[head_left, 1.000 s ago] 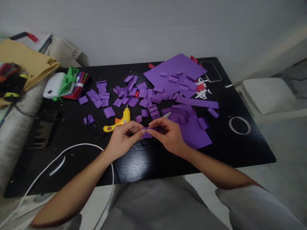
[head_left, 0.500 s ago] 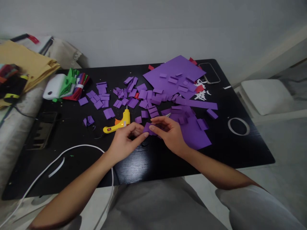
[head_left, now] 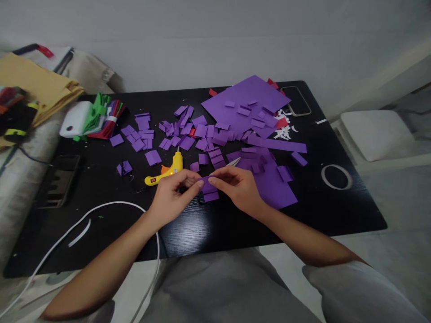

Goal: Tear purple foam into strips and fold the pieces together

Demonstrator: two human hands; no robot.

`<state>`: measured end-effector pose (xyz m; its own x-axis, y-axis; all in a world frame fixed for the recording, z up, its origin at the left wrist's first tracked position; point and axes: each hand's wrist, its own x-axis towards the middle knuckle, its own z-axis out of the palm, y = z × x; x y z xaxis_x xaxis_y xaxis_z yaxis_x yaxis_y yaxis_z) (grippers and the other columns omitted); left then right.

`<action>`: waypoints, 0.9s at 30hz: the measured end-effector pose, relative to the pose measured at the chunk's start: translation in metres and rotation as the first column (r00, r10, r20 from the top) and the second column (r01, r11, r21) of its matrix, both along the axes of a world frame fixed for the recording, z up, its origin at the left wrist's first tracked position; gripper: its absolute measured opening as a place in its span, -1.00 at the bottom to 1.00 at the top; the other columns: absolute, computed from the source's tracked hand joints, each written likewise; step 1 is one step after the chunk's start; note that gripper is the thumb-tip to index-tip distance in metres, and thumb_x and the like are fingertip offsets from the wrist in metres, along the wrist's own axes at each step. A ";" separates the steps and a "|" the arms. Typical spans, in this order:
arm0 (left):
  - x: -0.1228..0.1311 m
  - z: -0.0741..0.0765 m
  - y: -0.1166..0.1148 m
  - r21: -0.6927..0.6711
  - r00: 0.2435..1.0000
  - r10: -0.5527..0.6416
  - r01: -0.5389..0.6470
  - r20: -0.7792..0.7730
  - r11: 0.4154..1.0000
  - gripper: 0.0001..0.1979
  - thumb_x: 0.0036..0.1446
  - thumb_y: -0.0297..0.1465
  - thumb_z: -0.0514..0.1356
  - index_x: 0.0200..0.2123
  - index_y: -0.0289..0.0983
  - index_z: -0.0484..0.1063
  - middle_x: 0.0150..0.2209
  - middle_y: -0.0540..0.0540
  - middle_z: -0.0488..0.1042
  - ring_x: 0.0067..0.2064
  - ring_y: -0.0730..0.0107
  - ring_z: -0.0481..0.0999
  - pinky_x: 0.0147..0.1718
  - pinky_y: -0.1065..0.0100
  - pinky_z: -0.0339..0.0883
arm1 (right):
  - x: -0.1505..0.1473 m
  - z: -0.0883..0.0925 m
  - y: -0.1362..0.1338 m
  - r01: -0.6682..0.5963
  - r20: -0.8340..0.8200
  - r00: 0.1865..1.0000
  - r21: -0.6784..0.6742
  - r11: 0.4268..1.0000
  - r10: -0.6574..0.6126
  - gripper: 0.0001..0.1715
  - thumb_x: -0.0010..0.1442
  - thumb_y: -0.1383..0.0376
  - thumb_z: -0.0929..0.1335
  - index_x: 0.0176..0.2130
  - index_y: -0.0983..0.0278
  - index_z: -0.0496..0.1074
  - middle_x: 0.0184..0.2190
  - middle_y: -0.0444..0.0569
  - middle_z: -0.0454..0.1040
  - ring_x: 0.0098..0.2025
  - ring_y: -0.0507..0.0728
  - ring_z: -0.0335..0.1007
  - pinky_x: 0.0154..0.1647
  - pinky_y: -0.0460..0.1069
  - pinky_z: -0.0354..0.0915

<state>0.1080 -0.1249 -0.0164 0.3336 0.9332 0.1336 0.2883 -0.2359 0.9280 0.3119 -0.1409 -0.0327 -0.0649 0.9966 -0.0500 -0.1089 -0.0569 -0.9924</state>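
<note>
Between my two hands, near the middle of the table, is a small purple paper piece (head_left: 209,186) with fold lines across it. My left hand (head_left: 177,193) pinches its left edge between thumb and fingers. On its right edge the thumb and fingers of my right hand (head_left: 240,186) are closed. Scissors (head_left: 235,162) lie partly hidden under my hands, with the blade tips showing beyond the right one. A yellow hot glue gun (head_left: 171,169) rests just beyond my left hand. Right of my right hand lies a purple sheet (head_left: 274,188) with small folded pieces on it.
Many small folded purple pieces (head_left: 186,142) spread over the black table (head_left: 303,211). A large purple sheet (head_left: 235,96), white paper scraps (head_left: 284,132), a phone (head_left: 296,101) and a tape roll (head_left: 336,176) are rightward. A white cable (head_left: 101,206) curves across the left side.
The purple piece has turned in my hands, so that its folded lower part now hangs below my thumbs. Both hands have stayed in nearly the same place.
</note>
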 end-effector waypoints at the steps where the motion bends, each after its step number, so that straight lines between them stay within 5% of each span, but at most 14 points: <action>1: 0.000 0.000 0.000 0.003 1.000 0.001 -0.001 0.002 1.000 -0.88 0.26 -0.34 0.35 -0.24 -0.28 0.58 -0.45 0.02 0.57 -0.43 0.48 0.55 -0.37 0.47 0.45 | 0.000 0.000 0.000 0.002 0.005 1.000 -0.010 1.000 -0.002 -0.66 0.07 0.04 0.62 -0.29 0.21 0.64 -0.33 -0.08 0.69 -0.26 0.12 0.64 -0.13 0.03 0.56; 17: 0.008 0.003 -0.002 -0.068 0.994 0.041 -0.034 0.105 0.997 -0.88 0.19 -0.34 0.39 -0.30 -0.28 0.59 -0.51 0.05 0.49 -0.50 0.54 0.44 -0.48 0.51 0.33 | -0.005 -0.001 -0.002 0.010 -0.079 0.997 -0.027 1.000 -0.012 -0.73 0.07 0.12 0.63 -0.31 0.21 0.64 -0.35 -0.11 0.68 -0.28 0.08 0.60 -0.13 0.01 0.53; 27: 0.005 0.008 -0.003 -0.120 0.994 0.042 -0.030 0.100 0.992 -0.88 0.17 -0.37 0.38 -0.39 -0.29 0.61 -0.57 0.03 0.56 -0.54 0.50 0.53 -0.52 0.53 0.38 | -0.004 0.002 -0.002 -0.006 -0.046 0.999 -0.039 0.999 0.004 -0.66 0.06 0.03 0.62 -0.33 0.21 0.64 -0.36 -0.09 0.67 -0.29 0.10 0.59 -0.16 0.03 0.53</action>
